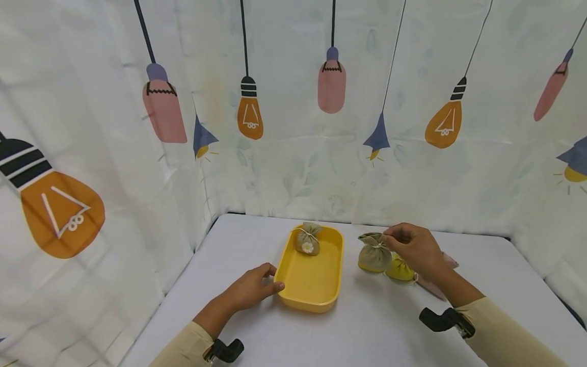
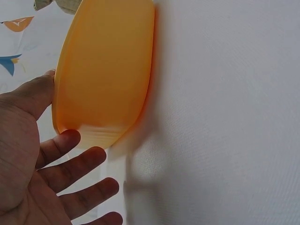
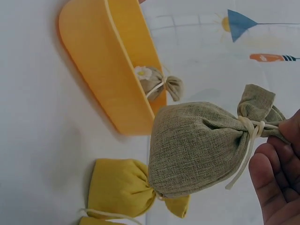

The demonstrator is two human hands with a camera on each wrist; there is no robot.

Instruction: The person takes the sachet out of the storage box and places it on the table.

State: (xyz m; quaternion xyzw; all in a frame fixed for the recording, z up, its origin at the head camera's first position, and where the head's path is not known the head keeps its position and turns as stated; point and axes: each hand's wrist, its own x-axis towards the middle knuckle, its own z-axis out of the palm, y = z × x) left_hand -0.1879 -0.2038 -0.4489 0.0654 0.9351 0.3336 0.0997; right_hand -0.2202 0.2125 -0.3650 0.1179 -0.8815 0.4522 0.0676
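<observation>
A grey-beige drawstring pouch [image 1: 375, 256], tied with a cream cord, hangs from my right hand [image 1: 415, 250]. Thumb and fingers pinch it by the gathered neck, seen close up in the right wrist view, where the pouch [image 3: 199, 150] looks full and rounded. My left hand [image 1: 249, 289] is at the near left corner of a yellow tray [image 1: 309, 307]. Its thumb and index finger touch the tray's rim, while the other fingers spread loosely in the left wrist view. Inside the tray, at its far end, sits a beige pouch [image 1: 308, 242] with a white flower.
Yellow pouches [image 3: 119, 187] lie on the white table [image 1: 367, 331] below the held one. Beside them a pinkish pouch [image 1: 432, 288] is partly hidden by the right hand. A printed curtain [image 1: 293, 168] hangs behind the table's far edge.
</observation>
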